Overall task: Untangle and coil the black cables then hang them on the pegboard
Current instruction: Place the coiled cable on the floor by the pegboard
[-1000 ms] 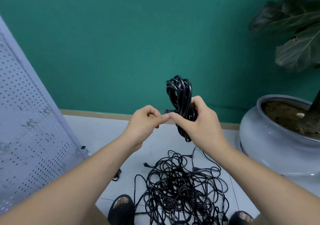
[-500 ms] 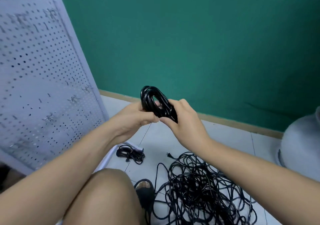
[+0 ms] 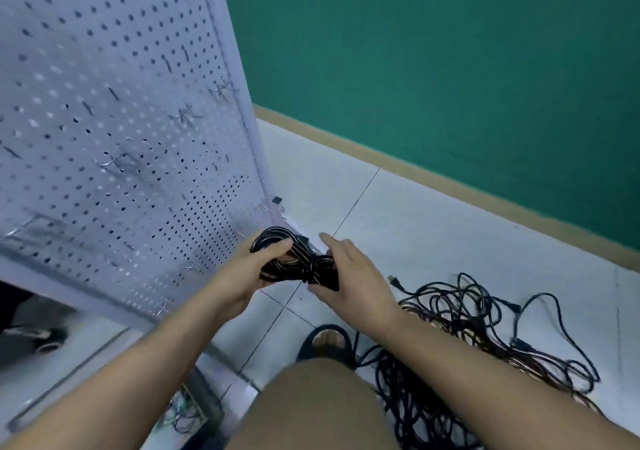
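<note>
The pegboard [image 3: 114, 130] leans up on the left, close ahead of the hands. The step in hand looks like bringing the finished coil [image 3: 292, 259] to it and hanging it, while the big loose pile of cables [image 3: 467, 338] on the floor [image 3: 433, 214] to the right is not yet sorted. To do it well, pick one of the bare wire hooks [image 3: 187, 117] first. Then open a clear loop at one end of the coil and slip the whole loop over the hook, not just a strand or two, so the bundle hangs evenly and does not unwind. Hold on until the hook takes the weight (the hooks look thin, and blur makes their shape hard to read). The left hand [image 3: 249, 271] has its fingers curled under the coil's left loop with the thumb pressed on top. The right hand [image 3: 356, 285] closes over the other end, thumb tucked beneath, index finger lying straighter. The coil is in the air between both hands, just in front of the pegboard's lower corner. It is a short, thick bundle of glossy black cable, many turns side by side, cinched near the middle so it bulges on either side.
</note>
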Motion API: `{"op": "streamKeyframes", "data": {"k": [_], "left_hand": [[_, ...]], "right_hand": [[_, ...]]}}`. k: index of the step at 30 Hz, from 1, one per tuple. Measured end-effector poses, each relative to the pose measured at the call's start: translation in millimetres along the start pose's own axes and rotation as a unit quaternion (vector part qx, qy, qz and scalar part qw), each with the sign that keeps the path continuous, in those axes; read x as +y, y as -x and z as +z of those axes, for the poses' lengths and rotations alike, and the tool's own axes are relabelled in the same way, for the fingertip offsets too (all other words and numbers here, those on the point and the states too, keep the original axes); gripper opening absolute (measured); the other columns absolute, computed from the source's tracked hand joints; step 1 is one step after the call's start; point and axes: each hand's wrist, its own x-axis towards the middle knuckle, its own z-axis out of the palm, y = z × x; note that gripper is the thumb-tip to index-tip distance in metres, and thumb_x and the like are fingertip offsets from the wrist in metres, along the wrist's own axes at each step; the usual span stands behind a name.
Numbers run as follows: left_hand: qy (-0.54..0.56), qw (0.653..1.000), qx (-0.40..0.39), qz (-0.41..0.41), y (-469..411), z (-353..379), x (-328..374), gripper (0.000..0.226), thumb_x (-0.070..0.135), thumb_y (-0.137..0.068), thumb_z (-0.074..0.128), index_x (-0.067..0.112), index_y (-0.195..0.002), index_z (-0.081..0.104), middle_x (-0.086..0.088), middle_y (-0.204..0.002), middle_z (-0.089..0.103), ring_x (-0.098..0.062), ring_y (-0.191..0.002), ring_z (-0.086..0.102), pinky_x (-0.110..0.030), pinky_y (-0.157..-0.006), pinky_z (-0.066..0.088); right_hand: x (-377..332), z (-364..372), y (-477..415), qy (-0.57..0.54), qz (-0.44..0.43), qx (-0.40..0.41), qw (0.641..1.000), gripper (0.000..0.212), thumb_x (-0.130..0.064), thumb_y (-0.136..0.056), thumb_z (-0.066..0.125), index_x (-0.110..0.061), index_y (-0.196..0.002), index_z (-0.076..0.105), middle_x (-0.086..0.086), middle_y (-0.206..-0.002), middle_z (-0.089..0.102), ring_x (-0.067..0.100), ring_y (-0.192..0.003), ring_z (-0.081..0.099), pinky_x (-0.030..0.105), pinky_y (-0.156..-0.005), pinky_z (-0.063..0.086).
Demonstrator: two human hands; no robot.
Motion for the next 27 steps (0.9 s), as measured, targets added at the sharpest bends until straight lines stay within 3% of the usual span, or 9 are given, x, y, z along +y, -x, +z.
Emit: {"op": "streamKeyframes", "data": {"k": [3,6,9,13,15,18,21,24,27], "left_hand": [[0.013,0.999,0.019,-0.045,-26.5,-25.7,-44.5,0.057,0.038,-0.084,0.090,0.012,-0.130,0.069,-0.017,-0.122,0.077,-0.037,-0.121,0.072,-0.059,-0.116,0.048],[0.012,0.994,0.019,-0.108,-49.6,-44.4,-86.2,0.051,0.038,-0.089,0.084,0.006,-0.127,0.074,-0.016,-0.122,0.078,-0.031,-0.119,0.073,-0.048,-0.115,0.050],[0.035,0.988,0.030,-0.146,-73.1,-54.9,-117.9,0.047,0.031,-0.092,0.080,0.010,-0.133,0.069,-0.013,-0.124,0.078,-0.022,-0.109,0.076,-0.041,-0.106,0.054],[0.100,0.979,0.055,-0.169,-107.7,-68.6,-152.1,0.024,0.021,-0.094,0.076,0.020,-0.116,0.069,-0.012,-0.123,0.078,-0.029,-0.112,0.074,-0.050,-0.114,0.051],[0.115,0.975,0.073,-0.178,-123.9,-71.7,-164.2,0.016,0.020,-0.094,0.073,0.020,-0.110,0.068,-0.011,-0.112,0.079,-0.029,-0.105,0.074,-0.052,-0.115,0.049],[0.123,0.974,0.079,-0.175,-148.4,-73.3,-174.2,0.014,0.016,-0.098,0.067,0.018,-0.111,0.064,-0.007,-0.096,0.078,-0.023,-0.089,0.075,-0.047,-0.105,0.056],[0.133,0.975,0.074,-0.164,-171.7,-78.3,-183.8,0.021,0.012,-0.096,0.064,0.014,-0.118,0.063,-0.011,-0.100,0.074,-0.025,-0.088,0.073,-0.041,-0.089,0.065],[0.082,0.976,0.086,-0.180,-182.0,-83.5,-193.9,0.016,0.009,-0.097,0.063,0.010,-0.113,0.064,-0.014,-0.096,0.073,-0.024,-0.081,0.073,-0.032,-0.068,0.063],[-0.008,0.976,0.123,-0.180,-187.9,-84.9,-206.2,0.020,0.009,-0.095,0.072,0.001,-0.113,0.067,-0.015,-0.090,0.076,-0.026,-0.079,0.075,-0.032,-0.073,0.063]], "right_hand": [[29.5,47.8,-7.2,0.019,0.059,-0.062,0.996,0.084,-0.066,-0.092,0.071,-0.028,-0.160,0.039,-0.003,-0.143,0.052,0.022,-0.132,0.049,0.037,-0.115,0.031],[52.4,93.0,-10.8,-0.046,0.122,-0.153,0.980,0.074,-0.062,-0.094,0.072,-0.026,-0.153,0.045,0.000,-0.142,0.054,0.024,-0.127,0.057,0.040,-0.110,0.043],[68.7,130.0,-19.5,-0.080,0.149,-0.174,0.970,0.074,-0.052,-0.093,0.079,-0.023,-0.151,0.046,0.002,-0.138,0.052,0.025,-0.119,0.063,0.038,-0.095,0.053],[88.1,168.5,-36.6,-0.057,0.157,-0.169,0.971,0.073,-0.050,-0.091,0.081,-0.023,-0.150,0.048,0.005,-0.134,0.050,0.029,-0.117,0.061,0.040,-0.093,0.055],[95.0,185.4,-44.2,-0.035,0.150,-0.163,0.975,0.073,-0.049,-0.092,0.080,-0.023,-0.152,0.048,0.007,-0.136,0.050,0.031,-0.121,0.059,0.043,-0.095,0.056],[102.5,205.6,-55.2,0.010,0.148,-0.138,0.979,0.073,-0.047,-0.095,0.078,-0.020,-0.155,0.047,0.012,-0.142,0.049,0.035,-0.126,0.055,0.044,-0.093,0.057],[109.4,219.0,-61.9,0.046,0.145,-0.126,0.980,0.070,-0.046,-0.096,0.077,-0.018,-0.153,0.047,0.014,-0.142,0.048,0.037,-0.124,0.055,0.044,-0.088,0.057],[112.4,228.2,-61.1,0.075,0.143,-0.140,0.977,0.069,-0.049,-0.098,0.074,-0.019,-0.153,0.046,0.013,-0.145,0.043,0.037,-0.125,0.055,0.043,-0.088,0.057],[112.9,233.9,-55.1,0.093,0.148,-0.151,0.973,0.065,-0.053,-0.102,0.067,-0.020,-0.154,0.046,0.011,-0.151,0.035,0.033,-0.129,0.054,0.040,-0.089,0.058]]}}
